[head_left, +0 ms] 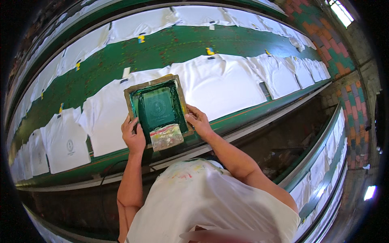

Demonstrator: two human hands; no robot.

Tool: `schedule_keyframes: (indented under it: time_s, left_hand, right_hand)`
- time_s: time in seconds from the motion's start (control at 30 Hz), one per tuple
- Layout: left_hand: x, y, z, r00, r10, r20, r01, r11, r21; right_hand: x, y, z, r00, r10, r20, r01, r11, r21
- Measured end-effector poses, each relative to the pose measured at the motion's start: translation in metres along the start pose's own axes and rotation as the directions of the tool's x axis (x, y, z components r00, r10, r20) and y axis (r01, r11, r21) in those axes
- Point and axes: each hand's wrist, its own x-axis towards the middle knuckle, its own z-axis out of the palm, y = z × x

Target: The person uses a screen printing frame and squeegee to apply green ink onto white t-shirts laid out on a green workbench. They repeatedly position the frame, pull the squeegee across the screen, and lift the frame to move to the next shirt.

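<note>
A wooden-framed printing screen [129, 101] with green mesh lies over a white T-shirt [101, 115] in front of me. I cannot tell whether it rests on the shirt or is lifted off it. My left hand [134, 135] grips its left side near the lower corner, fingers bent round the wood. On the opposite edge, my right hand [198, 120] is closed on the frame. A paint-stained squeegee [166, 137] leans inside the screen at its near end, between my hands. Through the mesh a round emblem [157, 108] shows faintly.
White T-shirts lie in rows along a long green table [194, 40]. To the left, a shirt [67, 139] bears a round dark print; a plain shirt [221, 83] is to the right. Another shirt-covered table [320, 174] stands at the right, beyond a dark aisle.
</note>
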Motion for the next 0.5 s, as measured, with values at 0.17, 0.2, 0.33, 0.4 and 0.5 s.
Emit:
schedule_keyframes:
  time_s: [0.17,0.2,0.33,0.4,0.5]
  left_hand:
    - [-0.012,0.056,0.110,0.996,-0.087,0.021,0.088,0.994,-0.061]
    - [-0.017,0.071,0.139,0.995,-0.099,0.028,0.102,0.984,-0.144]
    - [-0.049,0.135,0.252,0.998,-0.013,0.063,0.020,0.992,-0.123]
    - [-0.068,0.166,0.308,0.991,-0.058,0.119,0.084,0.969,-0.231]
    - [-0.084,0.206,0.370,0.983,-0.031,0.183,0.072,0.973,-0.220]
  right_hand:
    - [-0.006,-0.015,-0.106,0.977,-0.058,-0.207,0.084,0.989,0.121]
    - [-0.009,-0.020,-0.135,0.974,-0.075,-0.213,0.099,0.990,0.104]
    - [-0.016,-0.044,-0.255,0.927,-0.138,-0.348,0.153,0.988,0.017]
    - [-0.027,-0.057,-0.314,0.910,-0.100,-0.402,0.116,0.993,0.017]
    - [-0.037,-0.074,-0.381,0.864,-0.093,-0.494,0.099,0.995,-0.014]
